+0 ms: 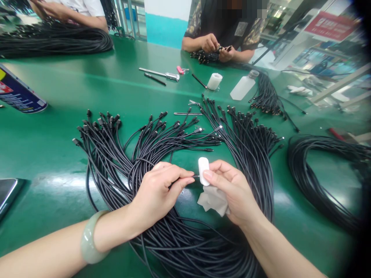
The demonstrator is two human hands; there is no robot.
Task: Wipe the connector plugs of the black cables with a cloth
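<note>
My left hand point(160, 187) pinches the thin dark end of a cable point(196, 176) between thumb and forefinger. Its tip meets the side of a small white oval device point(203, 166); how far it reaches in, I cannot tell. Closed around that device is my right hand point(236, 189), thumb on its face. A crumpled pale grey cloth point(213, 200) hangs from the same hand. Beneath both hands lies a large looped bundle of black cables point(185, 235), its connector ends fanned out to the left, middle and right on the green table point(55, 150).
Farther back lie a caliper point(159, 73), a pen point(155, 79), tweezers point(188, 114), a white roll point(215, 81) and a clear bottle point(244, 85). A spray can point(21, 90) and a phone point(8, 195) are at left, coiled cables point(298, 170) at right. Two people handle cables opposite.
</note>
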